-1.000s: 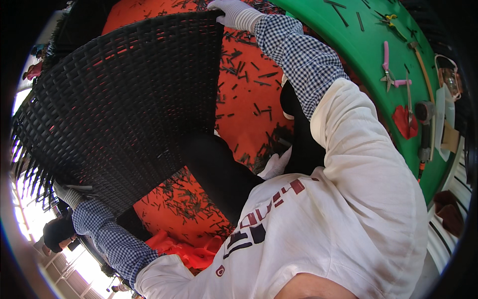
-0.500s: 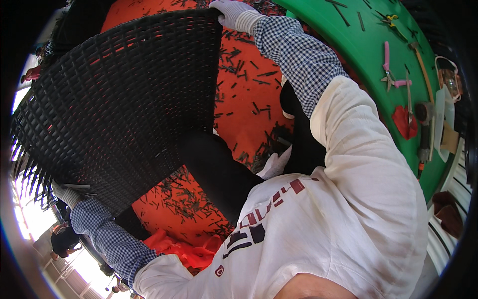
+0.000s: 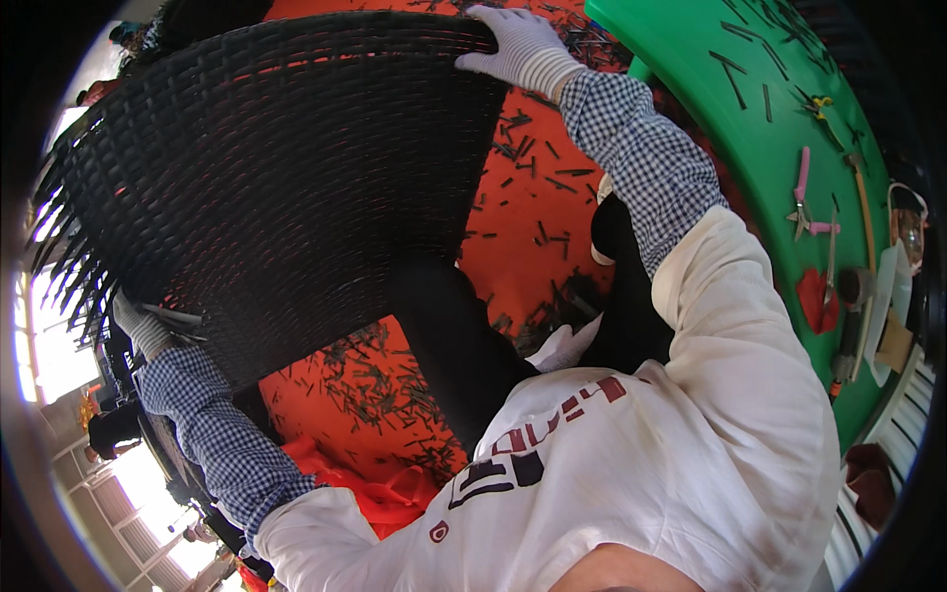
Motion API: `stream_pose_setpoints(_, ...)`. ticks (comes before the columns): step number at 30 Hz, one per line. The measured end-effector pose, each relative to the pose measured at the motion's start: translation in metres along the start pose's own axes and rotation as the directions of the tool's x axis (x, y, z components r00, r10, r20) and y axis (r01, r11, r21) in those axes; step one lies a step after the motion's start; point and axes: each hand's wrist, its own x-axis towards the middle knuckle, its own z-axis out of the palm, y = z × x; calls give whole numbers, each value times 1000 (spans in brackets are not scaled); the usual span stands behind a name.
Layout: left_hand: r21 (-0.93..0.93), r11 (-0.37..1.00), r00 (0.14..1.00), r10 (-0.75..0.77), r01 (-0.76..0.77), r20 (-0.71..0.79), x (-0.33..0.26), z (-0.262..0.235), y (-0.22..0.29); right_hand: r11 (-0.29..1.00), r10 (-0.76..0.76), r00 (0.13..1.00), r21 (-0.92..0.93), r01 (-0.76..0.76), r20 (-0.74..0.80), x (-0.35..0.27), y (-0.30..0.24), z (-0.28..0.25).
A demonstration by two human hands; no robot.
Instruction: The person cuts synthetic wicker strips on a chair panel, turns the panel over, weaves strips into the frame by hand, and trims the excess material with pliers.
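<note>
Black woven basket (image 3: pixel 286 187) fills the left and far side of the scene, tipped up on edge over the orange floor (image 3: pixel 533 227) strewn with dark cut strips (image 3: pixel 385 385), and the right hand (image 3: pixel 518 49), gloved white, is clamped over its far rim while the left hand (image 3: pixel 143 326), gloved too, grasps the near-left edge where the loose strand ends (image 3: pixel 69 257) fan out. So both grips are closed on the basket, which spans between the 2 hands. Against half a second ago the basket has swung a touch further right, both grips unchanged, and the green desk (image 3: pixel 730 109) with its pink pliers (image 3: pixel 804 197) sits far right.
</note>
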Motion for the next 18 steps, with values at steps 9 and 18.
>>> stream_pose_setpoints(9, -306, 921, 971, -228, 240, 74, 14, 21, 23, 994, 22, 987, -102, -38, -160, 24, -12, 37)
stream_pose_setpoints(18, -153, 975, 987, -150, 158, 66, 4, 26, 35, 991, -132, 939, -68, 116, -316, 19, -38, 39)
